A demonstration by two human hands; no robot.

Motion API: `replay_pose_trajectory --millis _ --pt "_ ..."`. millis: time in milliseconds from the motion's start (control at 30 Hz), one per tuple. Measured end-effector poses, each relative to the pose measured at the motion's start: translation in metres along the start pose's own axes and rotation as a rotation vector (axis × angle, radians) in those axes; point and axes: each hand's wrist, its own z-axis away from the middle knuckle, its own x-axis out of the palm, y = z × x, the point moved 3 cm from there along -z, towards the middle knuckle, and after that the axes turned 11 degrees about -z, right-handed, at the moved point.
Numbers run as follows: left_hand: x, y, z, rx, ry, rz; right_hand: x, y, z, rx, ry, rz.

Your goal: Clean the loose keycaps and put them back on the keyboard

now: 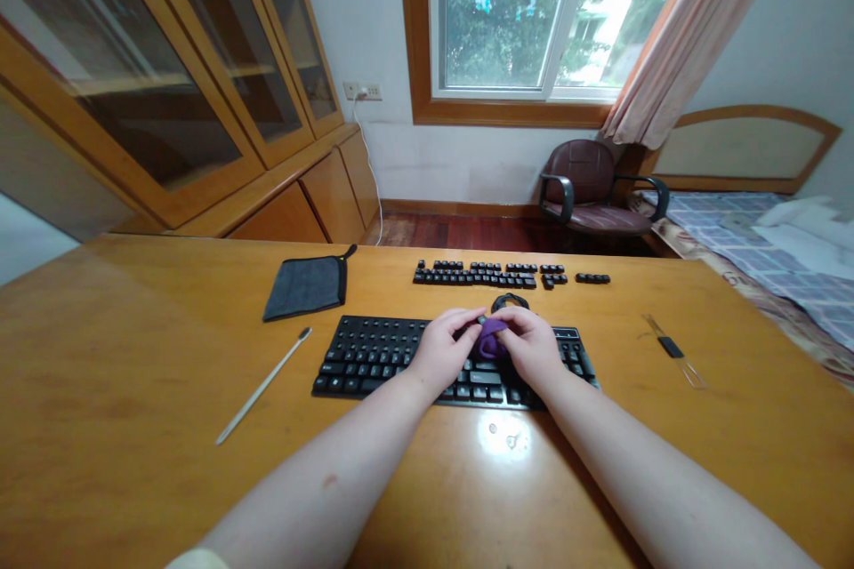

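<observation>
Above the right part of a black keyboard (pixel 374 356), my left hand (pixel 444 348) and my right hand (pixel 530 345) are close together. Both sets of fingers are closed on a crumpled purple cloth (pixel 492 345). Whether anything small is pinched inside the cloth is hidden by the fingers. The keyboard's upper rows show bare key stems, while the lower rows carry keycaps. Behind my hands is a coiled black cable (pixel 510 300). Beyond the keyboard, loose black keycaps (pixel 475 278) are lined up in rows.
A dark grey cloth (pixel 307 284) with a black border lies at the back left. Nearer is a thin white-handled brush (pixel 263 387). On the right rests a wire keycap puller (pixel 672 348) with a black grip. The wooden desk (pixel 133 356) ends before a chair (pixel 587 187).
</observation>
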Motion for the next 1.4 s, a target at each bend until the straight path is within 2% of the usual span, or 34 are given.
replay_pose_trajectory --millis 167,500,1400 --pt "0.001 0.000 0.001 -0.012 -0.018 -0.013 0.002 0.006 0.001 0.050 -0.022 -0.054" --pt "0.002 -0.001 0.002 -0.010 -0.012 -0.009 0.003 0.012 0.000 0.010 -0.053 -0.028" --pt "0.002 0.001 0.002 -0.042 -0.032 -0.007 0.003 0.009 0.001 0.037 -0.053 -0.032"
